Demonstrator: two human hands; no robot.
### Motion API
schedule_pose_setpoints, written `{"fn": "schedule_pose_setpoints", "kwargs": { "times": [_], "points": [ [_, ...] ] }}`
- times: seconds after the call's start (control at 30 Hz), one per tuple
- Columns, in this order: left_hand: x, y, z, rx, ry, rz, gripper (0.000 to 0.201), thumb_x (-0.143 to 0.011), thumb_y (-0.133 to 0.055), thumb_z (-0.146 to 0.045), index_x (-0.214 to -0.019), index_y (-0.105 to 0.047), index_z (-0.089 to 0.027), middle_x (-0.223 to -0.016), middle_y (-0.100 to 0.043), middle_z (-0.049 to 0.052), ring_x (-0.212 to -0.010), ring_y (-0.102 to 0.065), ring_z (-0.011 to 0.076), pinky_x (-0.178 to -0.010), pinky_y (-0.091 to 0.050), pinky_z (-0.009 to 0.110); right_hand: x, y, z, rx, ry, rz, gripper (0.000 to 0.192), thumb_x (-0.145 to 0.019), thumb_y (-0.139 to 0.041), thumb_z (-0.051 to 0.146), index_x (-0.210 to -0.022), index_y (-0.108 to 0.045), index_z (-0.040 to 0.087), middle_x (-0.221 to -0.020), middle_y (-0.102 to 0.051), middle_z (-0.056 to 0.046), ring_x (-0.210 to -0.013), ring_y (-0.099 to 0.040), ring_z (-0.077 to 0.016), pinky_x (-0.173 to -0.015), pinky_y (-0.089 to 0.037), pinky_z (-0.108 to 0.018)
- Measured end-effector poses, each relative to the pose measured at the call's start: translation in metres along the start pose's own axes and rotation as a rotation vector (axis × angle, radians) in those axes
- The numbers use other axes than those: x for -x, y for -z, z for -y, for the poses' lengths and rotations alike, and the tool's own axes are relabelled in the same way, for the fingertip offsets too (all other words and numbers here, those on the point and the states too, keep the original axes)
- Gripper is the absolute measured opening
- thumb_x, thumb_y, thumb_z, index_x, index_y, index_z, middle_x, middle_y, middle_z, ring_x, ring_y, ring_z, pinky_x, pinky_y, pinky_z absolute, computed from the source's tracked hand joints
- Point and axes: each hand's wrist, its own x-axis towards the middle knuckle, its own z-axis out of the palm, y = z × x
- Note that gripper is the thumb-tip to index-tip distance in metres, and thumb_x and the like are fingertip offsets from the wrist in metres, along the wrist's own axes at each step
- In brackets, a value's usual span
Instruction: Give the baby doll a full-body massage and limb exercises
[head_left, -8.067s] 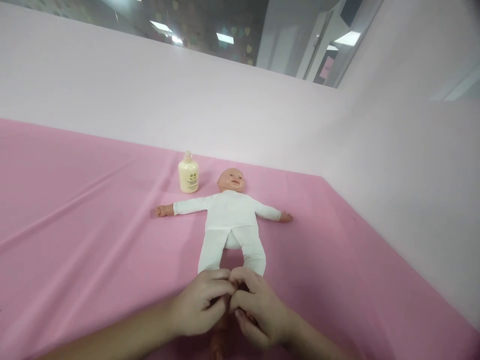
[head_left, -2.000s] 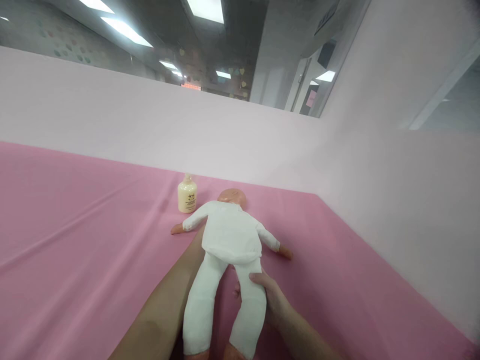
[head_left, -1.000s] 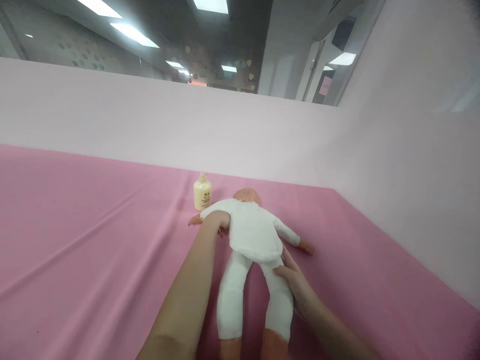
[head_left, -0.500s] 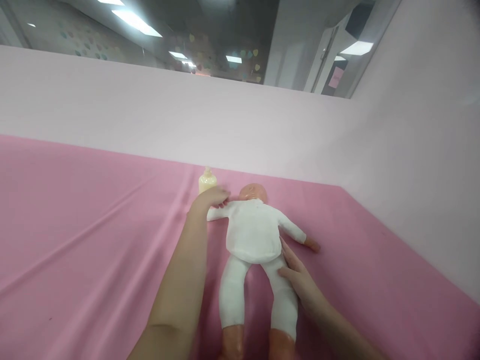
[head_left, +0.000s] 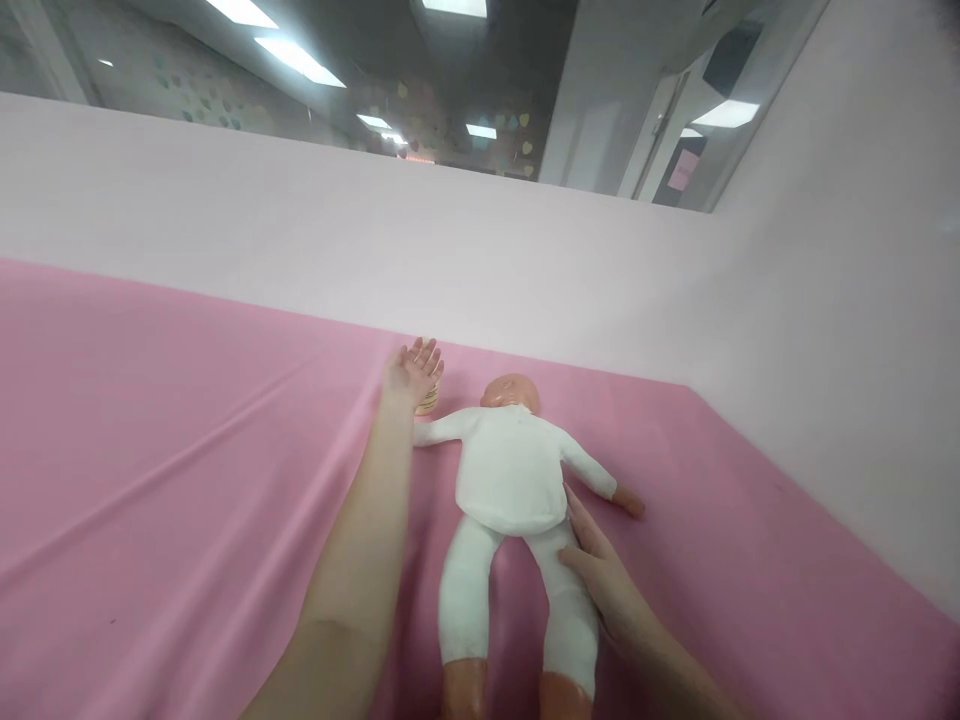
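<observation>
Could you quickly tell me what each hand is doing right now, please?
Left hand: open, reaching over the cream plastic bottle, holding nothing.
Right hand: open, resting flat against the white-suited baby doll.

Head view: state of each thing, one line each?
doll: lying flat on the cloth, arms spread, in a white suit, feet bare.
bottle: upright beside the doll's head, mostly hidden behind the left hand.
left hand: open, fingers spread, at the bottle; grip not visible.
right hand: flat and open, resting against the doll's hip and leg.
pink cloth: spread over the surface, long creases.
</observation>
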Motion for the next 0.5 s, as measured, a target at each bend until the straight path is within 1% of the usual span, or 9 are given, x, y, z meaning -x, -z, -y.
{"fn": "schedule_pose_setpoints", "kwargs": {
  "times": [0.1,0.23,0.37,0.5],
  "points": [
    [0.0,0.002,-0.001,0.062,0.019,-0.022,0.026,-0.093,-0.04,-0.029,-0.099,-0.062,-0.016,-0.108,-0.067,0.013,-0.088,-0.066,0.0183,-0.078,-0.053,0.032,-0.001,0.001,-0.003,0.052,0.032,-0.038,0.079,-0.062,-0.062,0.018,-0.138,-0.05,0.037,-0.148,-0.047,-0.002,-0.147,-0.026,-0.0299,-0.113,-0.027,-0.05],
    [-0.004,0.003,-0.001,0.11,0.031,0.014,0.028,-0.092,-0.041,-0.029,-0.105,-0.061,-0.013,-0.103,-0.067,0.015,-0.086,-0.066,0.0185,-0.076,-0.054,0.031,-0.003,0.003,-0.008,0.058,0.042,-0.035,0.082,-0.061,-0.067,0.023,-0.14,-0.048,0.038,-0.149,-0.045,-0.002,-0.147,-0.025,-0.0311,-0.111,-0.03,-0.053],
    [-0.006,0.004,0.0,0.09,0.03,0.052,0.031,-0.092,-0.042,-0.029,-0.113,-0.06,-0.015,-0.108,-0.066,0.014,-0.089,-0.066,0.0192,-0.076,-0.053,0.031,-0.003,0.007,-0.011,0.01,0.061,0.009,0.083,-0.061,-0.069,0.028,-0.141,-0.047,0.038,-0.147,-0.047,-0.004,-0.147,-0.025,-0.0315,-0.108,-0.034,-0.053],
    [-0.005,0.006,0.001,0.07,0.011,0.072,0.036,-0.092,-0.04,-0.029,-0.12,-0.059,-0.017,-0.117,-0.065,0.014,-0.091,-0.066,0.0193,-0.076,-0.053,0.031,-0.003,0.009,-0.013,-0.017,0.074,0.033,0.085,-0.063,-0.067,0.03,-0.144,-0.042,0.036,-0.149,-0.045,-0.003,-0.149,-0.02,-0.0294,-0.109,-0.033,-0.053]
  ]
}}
